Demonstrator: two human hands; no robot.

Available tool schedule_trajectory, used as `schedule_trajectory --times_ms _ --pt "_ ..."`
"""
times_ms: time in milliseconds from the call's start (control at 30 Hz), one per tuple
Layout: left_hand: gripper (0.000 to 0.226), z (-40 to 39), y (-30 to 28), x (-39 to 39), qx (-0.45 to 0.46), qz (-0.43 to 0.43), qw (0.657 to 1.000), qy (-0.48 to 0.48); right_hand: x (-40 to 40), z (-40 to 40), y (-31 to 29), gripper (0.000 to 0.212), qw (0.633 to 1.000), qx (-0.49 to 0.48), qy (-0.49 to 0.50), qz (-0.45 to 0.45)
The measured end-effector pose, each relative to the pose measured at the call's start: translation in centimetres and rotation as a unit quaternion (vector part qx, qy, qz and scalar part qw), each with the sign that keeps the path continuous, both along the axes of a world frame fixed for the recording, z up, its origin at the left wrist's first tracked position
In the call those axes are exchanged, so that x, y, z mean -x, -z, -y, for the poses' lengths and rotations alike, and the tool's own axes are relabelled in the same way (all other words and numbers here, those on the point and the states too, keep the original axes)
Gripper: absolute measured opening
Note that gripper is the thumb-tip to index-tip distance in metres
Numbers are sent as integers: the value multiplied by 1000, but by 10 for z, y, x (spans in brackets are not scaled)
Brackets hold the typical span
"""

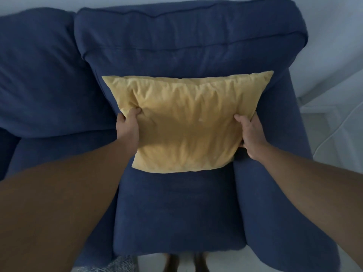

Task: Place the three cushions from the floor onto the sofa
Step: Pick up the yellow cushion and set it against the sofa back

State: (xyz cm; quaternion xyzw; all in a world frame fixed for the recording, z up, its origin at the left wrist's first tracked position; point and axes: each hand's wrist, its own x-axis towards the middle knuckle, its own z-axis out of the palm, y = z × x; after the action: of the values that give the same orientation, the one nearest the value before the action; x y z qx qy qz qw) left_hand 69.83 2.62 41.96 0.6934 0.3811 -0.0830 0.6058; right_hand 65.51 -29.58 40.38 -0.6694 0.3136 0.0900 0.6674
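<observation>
A yellow cushion (186, 122) leans against the back cushion of the blue sofa (176, 209), its lower edge on the rightmost seat. My left hand (128, 124) grips the cushion's left edge, thumb pressed into the fabric. My right hand (250, 134) grips its right edge beside the sofa's right armrest (275, 203). Both arms reach forward from the bottom of the view. No other yellow cushion shows.
A second blue back cushion (39, 71) fills the left side. A white wall and pale floor (334, 124) lie to the right of the armrest. My bare feet (184, 262) stand at the sofa's front edge. A grey patterned fabric (117, 265) lies at the bottom left.
</observation>
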Motion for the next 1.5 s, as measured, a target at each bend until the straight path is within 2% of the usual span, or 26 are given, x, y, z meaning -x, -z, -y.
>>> schedule_trajectory --times_ms 133,233,300,367,433,600,700,767,833,900,933,967,1000,1033,1067,1100,1233,1300,1367,1433,1500 --pt "31 1 4 4 7 22 999 -36 -3 6 2 27 998 28 -6 50" --pt "34 2 8 5 -14 23 999 -42 -6 6 6 36 998 27 -29 38" --pt "46 4 11 5 -28 0 999 -38 -6 5 10 44 999 23 -40 12" --pt "52 5 14 5 -59 -20 998 -24 -5 3 14 46 999 14 -35 -7" --pt "48 2 18 8 -115 -13 993 2 -4 2 18 44 1000 13 -25 -1" --pt "35 -14 22 19 -179 58 981 56 7 5 23 48 995 82 -23 45" --pt "41 -14 24 17 -188 48 979 67 11 6 31 55 993 103 -45 36" --pt "54 -7 27 15 -250 56 964 68 10 4 35 70 981 187 -41 42" --pt "69 3 30 19 -356 111 925 71 10 -2 37 81 927 361 0 98" --pt "78 13 31 31 -417 190 872 173 13 -14 34 77 846 491 -21 206" --pt "81 19 35 42 -461 238 813 264 16 -22 36 74 804 531 -75 258" --pt "83 24 43 53 -507 278 734 357 20 -30 40 73 761 559 -148 294" --pt "84 29 52 63 -544 297 655 432 24 -38 44 73 721 582 -218 307" --pt "86 34 62 69 -569 300 595 483 28 -43 50 74 687 599 -276 304" --pt "88 40 70 71 -589 293 557 507 28 -47 53 76 660 614 -319 294" --pt "89 45 74 65 -607 285 539 511 23 -49 55 78 643 624 -343 281" --pt "81 51 67 12 -646 250 526 494 -30 -40 49 79 616 648 -376 243" --pt "82 47 58 -15 -648 235 526 498 -57 -31 43 81 583 663 -405 238" --pt "82 44 50 -38 -642 213 563 475 -80 -23 36 84 571 663 -428 228" --pt "80 39 42 -54 -629 172 620 436 -96 -17 28 86 587 647 -444 198" --pt "79 34 34 -62 -617 143 645 429 -101 -13 20 88 603 630 -455 180"
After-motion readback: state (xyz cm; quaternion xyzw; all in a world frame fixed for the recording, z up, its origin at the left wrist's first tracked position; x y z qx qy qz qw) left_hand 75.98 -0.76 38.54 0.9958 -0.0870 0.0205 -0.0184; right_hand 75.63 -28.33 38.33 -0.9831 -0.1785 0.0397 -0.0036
